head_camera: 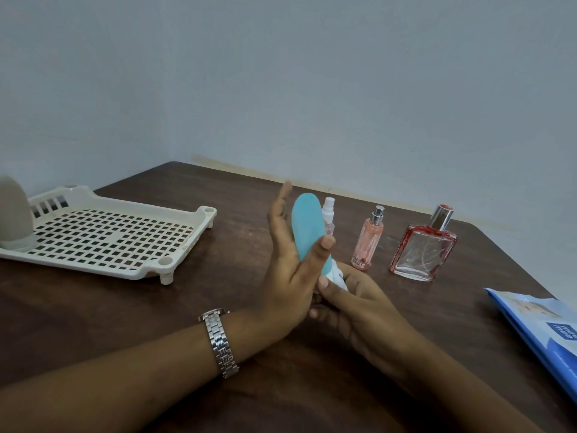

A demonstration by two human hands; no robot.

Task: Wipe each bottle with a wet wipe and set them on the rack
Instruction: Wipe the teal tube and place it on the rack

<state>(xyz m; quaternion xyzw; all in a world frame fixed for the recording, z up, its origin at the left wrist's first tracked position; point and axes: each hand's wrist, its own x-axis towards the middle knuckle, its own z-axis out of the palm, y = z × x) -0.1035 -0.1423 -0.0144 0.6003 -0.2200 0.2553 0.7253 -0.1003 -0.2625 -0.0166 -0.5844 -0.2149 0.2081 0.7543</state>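
Item under handling: teal bottle [307, 223], held clear of the tabletop [187, 307] at frame centre, near upright, rounded end toward 12 o'clock.

Left grip [290, 264]: clamped on the teal bottle. The thumb lies across its front face and the fingers stand straight up behind it. A metal wristwatch [220, 342] sits on that wrist.

Right grip [352, 304]: at 5 o'clock of the bottle, fingers curled round a bunched white wet wipe [338, 276]. The wipe is against the bottle's lower end. Whether it wraps fully round that end cannot be told.

Rack [109, 235]: cream perforated plastic, on the tabletop at 9 o'clock of the hands, well apart from them. One beige bottle [14, 214] stands on its far left corner, partly cut by the frame edge.

Bottles standing on the tabletop:
- Small white spray bottle [329, 210], just behind the teal bottle and partly hidden by it.
- Slim pink spray bottle [368, 239], at 3 o'clock of the teal bottle, upright.
- Square red-edged glass bottle [424, 248] with a silver cap, just beside the pink one at its 3 o'clock.

Blue wipes pack [537, 326]: flat on the tabletop at 4 o'clock of the hands, at the frame's right edge.
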